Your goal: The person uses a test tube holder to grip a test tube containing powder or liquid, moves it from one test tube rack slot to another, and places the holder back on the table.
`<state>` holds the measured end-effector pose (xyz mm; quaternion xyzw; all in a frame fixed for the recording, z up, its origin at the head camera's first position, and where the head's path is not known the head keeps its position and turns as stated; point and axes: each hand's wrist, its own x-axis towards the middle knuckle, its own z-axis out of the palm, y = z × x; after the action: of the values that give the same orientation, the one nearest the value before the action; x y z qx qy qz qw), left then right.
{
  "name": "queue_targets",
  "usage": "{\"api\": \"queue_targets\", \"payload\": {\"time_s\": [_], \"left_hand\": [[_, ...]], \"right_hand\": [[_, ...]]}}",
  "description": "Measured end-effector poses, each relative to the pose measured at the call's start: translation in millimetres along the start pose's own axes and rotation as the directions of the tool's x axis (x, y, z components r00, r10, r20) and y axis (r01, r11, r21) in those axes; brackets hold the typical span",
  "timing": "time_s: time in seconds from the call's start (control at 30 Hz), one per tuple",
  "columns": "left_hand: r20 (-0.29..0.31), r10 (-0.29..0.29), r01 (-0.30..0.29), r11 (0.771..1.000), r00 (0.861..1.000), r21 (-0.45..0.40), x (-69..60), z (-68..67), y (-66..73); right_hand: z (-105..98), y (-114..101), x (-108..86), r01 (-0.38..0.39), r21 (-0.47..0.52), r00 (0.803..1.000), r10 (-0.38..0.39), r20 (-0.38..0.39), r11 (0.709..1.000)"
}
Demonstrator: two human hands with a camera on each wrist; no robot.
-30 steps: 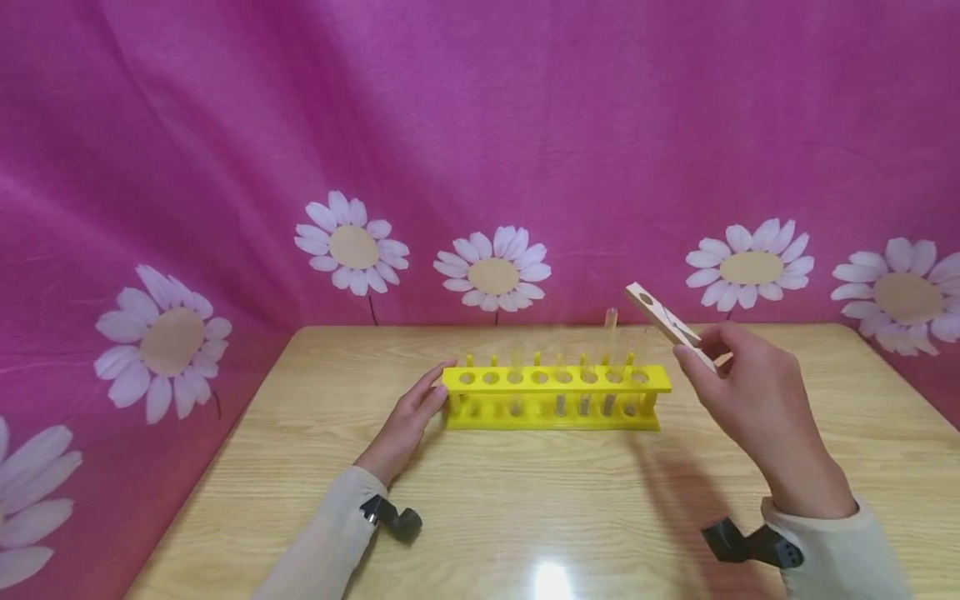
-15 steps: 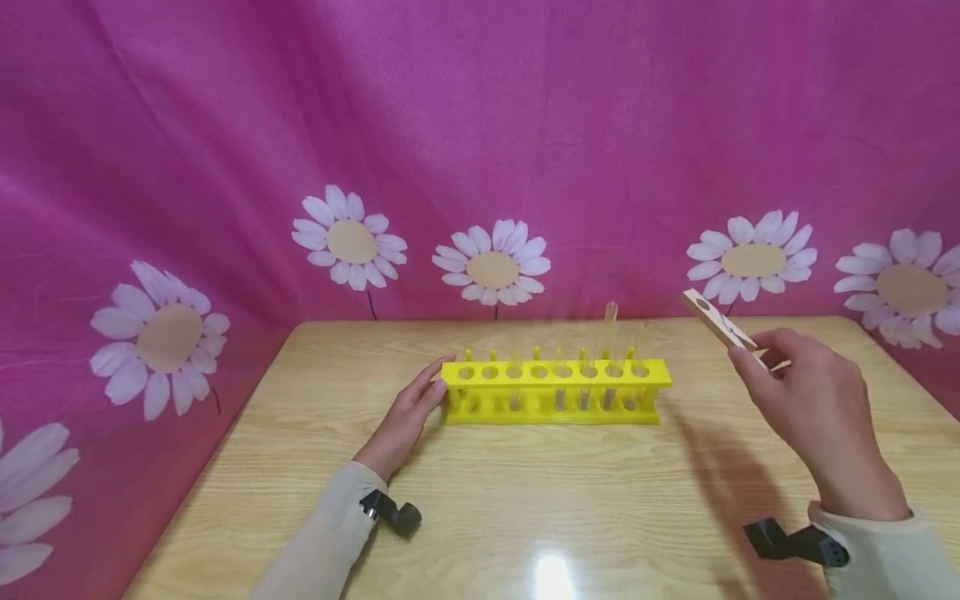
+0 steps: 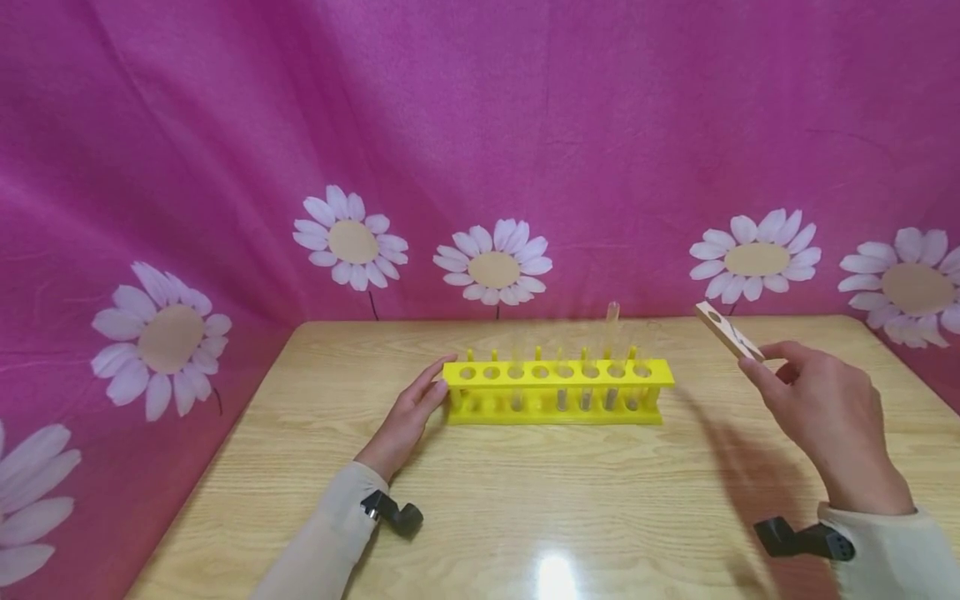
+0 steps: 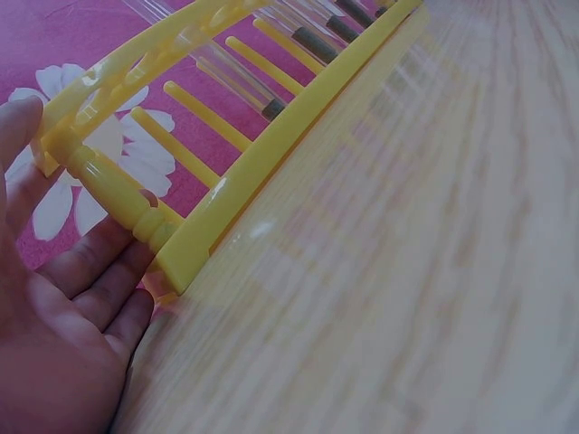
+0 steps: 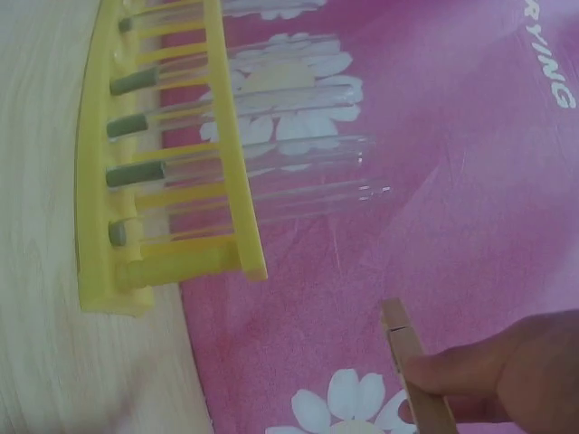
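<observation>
At the middle of the table stands a yellow test tube rack (image 3: 502,382) with several clear test tubes (image 5: 262,152) upright in its right-hand part. Some have dark grey matter at the bottom. My left hand (image 3: 401,421) holds the rack's left end; in the left wrist view its fingers (image 4: 113,271) bend against the end post (image 4: 109,190). To the right of the rack, raised above the table, my right hand (image 3: 832,417) pinches a wooden test tube clamp (image 3: 726,329) that resembles a clothespin. Its jaw end points up and left, apart from the tubes.
A wood-grain table (image 3: 480,500) lies under the rack. Behind and to the left hangs a magenta cloth (image 3: 480,125) with white daisies. Black camera mounts (image 3: 802,537) sit on both wrists.
My right hand has moved right with the clamp, away from the rack, fast at first and then slowly. The clamp's spread handle ends have drawn together. Left hand and rack stay put.
</observation>
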<state>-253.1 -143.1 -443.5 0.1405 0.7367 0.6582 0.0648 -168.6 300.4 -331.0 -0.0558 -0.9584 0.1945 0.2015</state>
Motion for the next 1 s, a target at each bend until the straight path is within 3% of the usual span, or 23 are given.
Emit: {"api": "queue_targets", "payload": {"time_s": [0.4, 0.6, 1.0], "left_hand": [[0.008, 0.012, -0.012, 1.0, 1.0, 0.001, 0.1, 0.5, -0.5], [0.003, 0.014, -0.014, 1.0, 1.0, 0.011, -0.6, 0.4, 0.3], [0.005, -0.003, 0.003, 1.0, 1.0, 0.021, -0.3, -0.5, -0.4]], "right_hand": [[2, 14, 1.6, -0.07, -0.058, 0.985, 0.078, 0.151, 0.996], [4, 20, 2.1, -0.067, -0.061, 0.977, 0.078, 0.197, 0.996], [8, 25, 4.5, -0.17, -0.094, 0.929, 0.192, 0.316, 0.981]]}}
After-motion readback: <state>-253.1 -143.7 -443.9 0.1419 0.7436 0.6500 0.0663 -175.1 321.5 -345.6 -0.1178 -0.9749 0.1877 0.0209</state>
